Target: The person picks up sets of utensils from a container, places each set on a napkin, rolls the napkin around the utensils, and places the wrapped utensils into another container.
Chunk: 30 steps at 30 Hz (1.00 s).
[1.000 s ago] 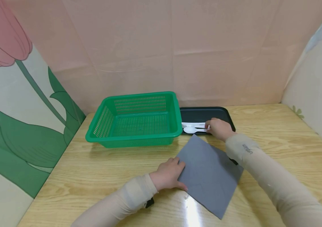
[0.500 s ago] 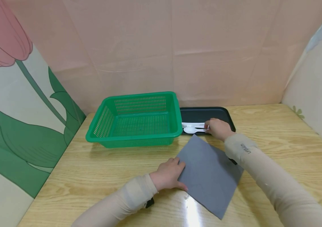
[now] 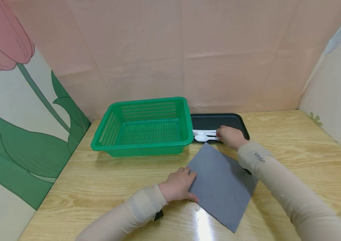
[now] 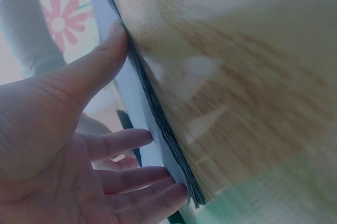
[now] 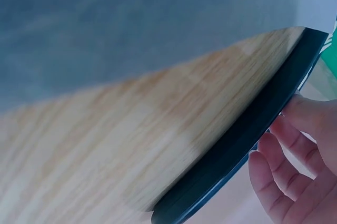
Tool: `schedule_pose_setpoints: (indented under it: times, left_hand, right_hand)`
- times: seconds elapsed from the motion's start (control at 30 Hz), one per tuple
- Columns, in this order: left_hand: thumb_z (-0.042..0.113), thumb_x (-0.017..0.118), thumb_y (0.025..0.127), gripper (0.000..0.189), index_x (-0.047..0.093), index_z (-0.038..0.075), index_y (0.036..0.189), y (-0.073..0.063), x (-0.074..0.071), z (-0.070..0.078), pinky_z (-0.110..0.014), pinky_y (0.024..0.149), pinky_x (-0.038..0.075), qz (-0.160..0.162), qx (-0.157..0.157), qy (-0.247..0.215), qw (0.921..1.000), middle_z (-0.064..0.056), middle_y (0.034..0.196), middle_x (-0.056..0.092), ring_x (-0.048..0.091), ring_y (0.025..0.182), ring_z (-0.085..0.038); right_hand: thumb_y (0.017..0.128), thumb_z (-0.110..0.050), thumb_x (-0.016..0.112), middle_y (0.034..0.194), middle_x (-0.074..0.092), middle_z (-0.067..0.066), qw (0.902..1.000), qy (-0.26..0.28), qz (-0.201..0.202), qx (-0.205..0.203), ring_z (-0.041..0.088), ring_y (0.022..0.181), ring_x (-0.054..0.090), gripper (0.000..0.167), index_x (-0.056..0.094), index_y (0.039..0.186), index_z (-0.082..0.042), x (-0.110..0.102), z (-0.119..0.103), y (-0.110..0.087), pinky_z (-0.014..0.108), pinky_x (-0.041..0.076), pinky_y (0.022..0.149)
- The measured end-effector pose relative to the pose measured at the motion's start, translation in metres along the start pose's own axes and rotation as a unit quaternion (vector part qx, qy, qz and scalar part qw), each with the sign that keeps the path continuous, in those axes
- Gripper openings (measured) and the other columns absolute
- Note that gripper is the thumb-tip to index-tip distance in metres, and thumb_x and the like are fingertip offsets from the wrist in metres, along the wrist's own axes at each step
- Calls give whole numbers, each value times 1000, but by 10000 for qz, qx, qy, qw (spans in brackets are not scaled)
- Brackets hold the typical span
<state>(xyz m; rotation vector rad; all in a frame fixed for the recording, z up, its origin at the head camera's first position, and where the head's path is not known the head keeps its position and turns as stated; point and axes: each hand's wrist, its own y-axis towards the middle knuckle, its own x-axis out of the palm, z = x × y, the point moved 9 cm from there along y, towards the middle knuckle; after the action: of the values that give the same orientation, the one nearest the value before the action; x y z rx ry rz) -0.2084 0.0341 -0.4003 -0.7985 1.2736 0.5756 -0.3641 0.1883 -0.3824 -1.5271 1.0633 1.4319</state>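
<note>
My left hand (image 3: 179, 185) rests on the left corner of a grey square cloth (image 3: 223, 187), thumb and fingers spread along its edges. In the left wrist view that cloth's edge (image 4: 158, 110) shows several thin layers. Farther back, my right hand (image 3: 232, 137) reaches into a black tray (image 3: 215, 122) and pinches the handle end of a white plastic spoon (image 3: 202, 138). Behind the spoon lies a white fork (image 3: 203, 133), its handle end under the same fingers. From the right wrist, the tray's rim (image 5: 237, 129) hides most of what the fingertips hold.
A green plastic basket (image 3: 146, 145) stands left of the tray, its right side overlapping the tray's left end in the head view. Everything lies on a wood-grain table (image 3: 107, 187). A pink covering (image 3: 143, 50) rises behind, with patterned panels on both sides.
My right hand has shifted very slightly left over the cutlery. The left hand, cloth, basket and tray have stayed where they were.
</note>
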Motion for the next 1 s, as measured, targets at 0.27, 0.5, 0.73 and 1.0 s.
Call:
schedule_pose_setpoints:
  times: [0.27, 0.5, 0.73, 1.0]
  left_hand:
    - [59, 71, 70, 72, 54, 10, 119, 2, 1, -1, -27, 66, 49, 38, 2, 38, 10000, -8, 114, 55, 53, 98, -18]
    - [60, 71, 70, 71, 54, 11, 118, 2, 1, -1, -26, 65, 48, 72, 4, 74, 9999, -7, 112, 55, 53, 97, -17]
    - [59, 72, 69, 69, 55, 10, 115, 0, 0, 0, -26, 63, 48, 96, 34, 34, 9999, -7, 109, 56, 54, 96, -17]
    - [59, 72, 69, 69, 55, 10, 115, 0, -1, 0, -26, 65, 48, 76, 13, 21, 10000, -6, 110, 56, 53, 96, -17]
  right_hand:
    - [88, -14, 64, 85, 59, 5, 9999, -143, 17, -44, 15, 69, 55, 8, 64, 92, -8, 1, 0, 0, 33, 48, 62]
    - [88, -15, 64, 86, 59, 5, 9998, -195, -97, -28, 14, 70, 55, 10, 65, 95, -7, 0, -2, 1, 33, 49, 65]
    - [88, -16, 64, 86, 59, 5, 9997, -212, -127, -81, 14, 69, 54, 11, 64, 95, -8, -3, -3, 2, 32, 49, 62]
    - [87, -16, 65, 87, 60, 6, 9993, -372, -66, -43, 15, 70, 56, 11, 65, 95, -8, -8, -6, 2, 35, 50, 64]
